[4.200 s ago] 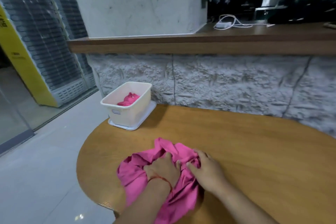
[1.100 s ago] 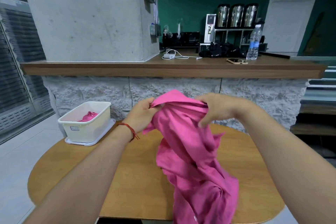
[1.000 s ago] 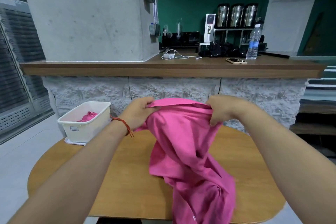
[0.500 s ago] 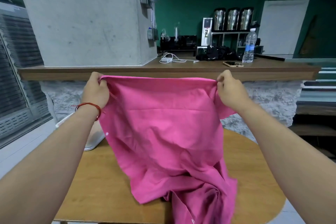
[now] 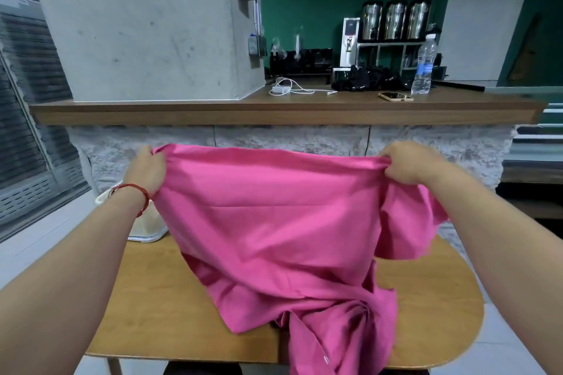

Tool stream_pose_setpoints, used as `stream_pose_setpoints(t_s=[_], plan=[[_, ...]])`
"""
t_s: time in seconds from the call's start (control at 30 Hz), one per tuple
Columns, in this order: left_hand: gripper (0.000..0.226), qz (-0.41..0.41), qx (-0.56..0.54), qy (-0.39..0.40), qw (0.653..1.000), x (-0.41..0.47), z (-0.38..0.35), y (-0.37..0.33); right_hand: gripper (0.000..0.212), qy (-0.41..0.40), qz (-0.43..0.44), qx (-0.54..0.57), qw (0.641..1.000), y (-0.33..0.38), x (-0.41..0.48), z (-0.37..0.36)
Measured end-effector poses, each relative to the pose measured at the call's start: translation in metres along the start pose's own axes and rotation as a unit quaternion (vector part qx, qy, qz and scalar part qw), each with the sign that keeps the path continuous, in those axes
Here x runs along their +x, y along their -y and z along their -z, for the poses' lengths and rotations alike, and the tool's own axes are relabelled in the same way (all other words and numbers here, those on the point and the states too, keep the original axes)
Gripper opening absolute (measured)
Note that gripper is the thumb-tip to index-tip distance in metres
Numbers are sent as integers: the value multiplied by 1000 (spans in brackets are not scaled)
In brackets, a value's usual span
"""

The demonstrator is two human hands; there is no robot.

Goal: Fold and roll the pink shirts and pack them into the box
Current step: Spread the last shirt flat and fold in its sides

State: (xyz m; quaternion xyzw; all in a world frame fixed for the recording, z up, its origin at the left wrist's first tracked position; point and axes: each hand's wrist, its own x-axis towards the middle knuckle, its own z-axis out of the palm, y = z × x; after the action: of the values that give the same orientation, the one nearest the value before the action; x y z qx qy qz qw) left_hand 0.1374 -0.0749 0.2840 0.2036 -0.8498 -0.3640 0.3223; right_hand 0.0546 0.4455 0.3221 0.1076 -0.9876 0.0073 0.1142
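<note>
Head camera shows me both hands up over the wooden table (image 5: 158,298). My left hand (image 5: 146,172) and right hand (image 5: 408,166) each curl their fingers round a top corner of the pink shirt (image 5: 274,222) — it hangs stretched between them, its lower part bunched on the tabletop. White box (image 5: 146,228) sits behind my left wrist.
</note>
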Motion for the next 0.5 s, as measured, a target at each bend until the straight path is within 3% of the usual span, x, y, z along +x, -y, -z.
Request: stream_pose_setpoints(t_s=[0.07, 0.2, 0.4, 0.5], plan=[[13, 24, 16, 47, 998, -6, -18, 10, 37, -51, -15, 25, 998, 1, 8, -13], [25, 16, 63, 90, 994, -5, -59, 36, 36, -74, -34, 78, 994, 2, 31, -46], [18, 27, 85, 83, 993, 31, -125, 81, 10, -56, -94, 66, 992, -16, 86, -99], [22, 19, 111, 95, 989, 53, -162, 105, 11, -28, -119, 63, 990, -31, 115, -127]])
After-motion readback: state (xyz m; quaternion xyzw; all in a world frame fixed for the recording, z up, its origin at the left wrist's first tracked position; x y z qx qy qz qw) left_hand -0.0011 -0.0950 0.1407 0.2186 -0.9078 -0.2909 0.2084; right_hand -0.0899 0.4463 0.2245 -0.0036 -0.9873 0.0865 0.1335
